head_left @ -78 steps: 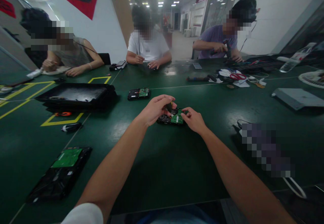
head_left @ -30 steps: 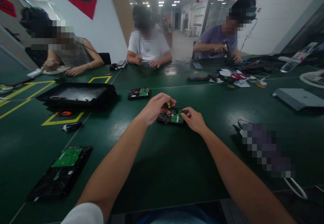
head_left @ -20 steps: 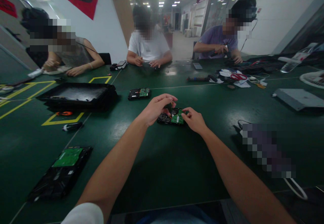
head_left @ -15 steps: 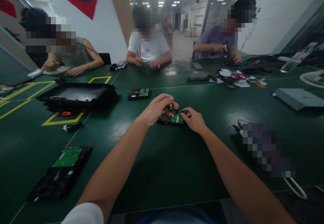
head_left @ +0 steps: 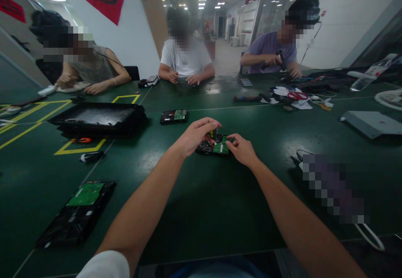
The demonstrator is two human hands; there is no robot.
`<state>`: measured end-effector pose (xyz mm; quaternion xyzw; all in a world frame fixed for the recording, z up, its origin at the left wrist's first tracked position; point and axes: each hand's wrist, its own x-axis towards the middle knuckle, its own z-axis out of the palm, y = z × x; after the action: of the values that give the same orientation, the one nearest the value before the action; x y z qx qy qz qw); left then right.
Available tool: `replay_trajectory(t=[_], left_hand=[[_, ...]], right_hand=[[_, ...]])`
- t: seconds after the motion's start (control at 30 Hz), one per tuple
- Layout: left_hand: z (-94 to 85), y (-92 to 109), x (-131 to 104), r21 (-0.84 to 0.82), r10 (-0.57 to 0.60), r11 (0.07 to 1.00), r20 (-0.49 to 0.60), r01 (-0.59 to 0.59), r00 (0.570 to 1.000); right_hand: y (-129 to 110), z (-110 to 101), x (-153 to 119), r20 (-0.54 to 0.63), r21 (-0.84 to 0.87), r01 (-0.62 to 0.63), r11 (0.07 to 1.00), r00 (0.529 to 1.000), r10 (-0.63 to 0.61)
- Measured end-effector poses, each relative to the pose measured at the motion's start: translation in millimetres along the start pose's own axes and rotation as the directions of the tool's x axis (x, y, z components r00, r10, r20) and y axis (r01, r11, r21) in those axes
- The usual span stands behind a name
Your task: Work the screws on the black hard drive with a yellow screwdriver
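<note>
A black device with a green circuit board [head_left: 221,146] lies flat on the dark green table [head_left: 201,202], between my hands. My left hand [head_left: 197,135] is curled over its left part, closed round a small yellow and black tool [head_left: 213,133] that stands upright above the device; the tool's lower end is hard to make out. My right hand [head_left: 241,147] touches the device's right edge with thumb and fingertips, pinched on it beside the circuit board.
Similar black devices lie at front left [head_left: 77,215] and ahead [head_left: 173,116]. A black tray [head_left: 100,117] and a dark cylinder [head_left: 91,156] are left. Right are a grey box [head_left: 372,123] and a blurred pouch [head_left: 334,186]. Three people sit opposite.
The whole view has shifted slightly. My left hand's fingers have moved a little around the yellow and black tool. My right hand remains at the device's edge.
</note>
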<state>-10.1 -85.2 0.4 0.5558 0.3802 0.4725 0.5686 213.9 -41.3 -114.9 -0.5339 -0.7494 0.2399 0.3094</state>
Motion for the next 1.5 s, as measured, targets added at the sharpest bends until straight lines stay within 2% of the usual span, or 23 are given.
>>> replay_trajectory(t=[0.13, 0.3, 0.53, 0.67, 0.93, 1.17, 1.3, 1.5], left_hand=[[-1.2, -3.9, 1.6, -0.084, -0.026, 0.996, -0.011, 0.025, 1.0], [1.5, -5.6, 3.0, -0.14, -0.007, 0.99, -0.103, -0.007, 0.995], [0.8, -3.5, 3.9, 0.036, 0.071, 0.997, -0.173, -0.065, 0.982], [-0.9, -3.3, 3.4, 0.024, 0.048, 0.999, -0.148, -0.045, 0.988], [3.8, -5.3, 3.0, -0.185, -0.042, 0.983, -0.136, 0.016, 0.99], [2.6, -4.4, 2.0, -0.077, 0.036, 0.996, -0.113, -0.045, 0.993], [0.9, -3.4, 1.7, -0.026, 0.034, 0.999, -0.107, -0.037, 0.994], [2.6, -4.6, 1.9, -0.101, 0.0, 0.995, -0.102, -0.01, 0.995]], right_hand=[[0.4, 0.6, 0.5, -0.004, -0.004, -0.006, 1.0, 1.0, 0.006], [4.5, 2.6, 1.9, -0.006, -0.008, 0.004, 1.0, 1.0, -0.004], [5.2, 2.9, 1.4, -0.004, 0.005, 0.002, 1.0, 1.0, -0.002], [3.7, 1.8, 0.9, 0.0, 0.007, 0.005, 1.0, 1.0, -0.005], [-0.8, -1.1, -0.8, 0.013, 0.019, 0.005, 1.0, 1.0, -0.005], [-1.3, 0.3, -0.1, 0.01, 0.003, -0.019, 1.0, 1.0, 0.019], [0.2, 1.3, 0.9, -0.002, -0.009, -0.007, 1.0, 1.0, 0.007], [1.1, 0.9, 0.9, 0.009, 0.004, -0.01, 1.0, 1.0, 0.01]])
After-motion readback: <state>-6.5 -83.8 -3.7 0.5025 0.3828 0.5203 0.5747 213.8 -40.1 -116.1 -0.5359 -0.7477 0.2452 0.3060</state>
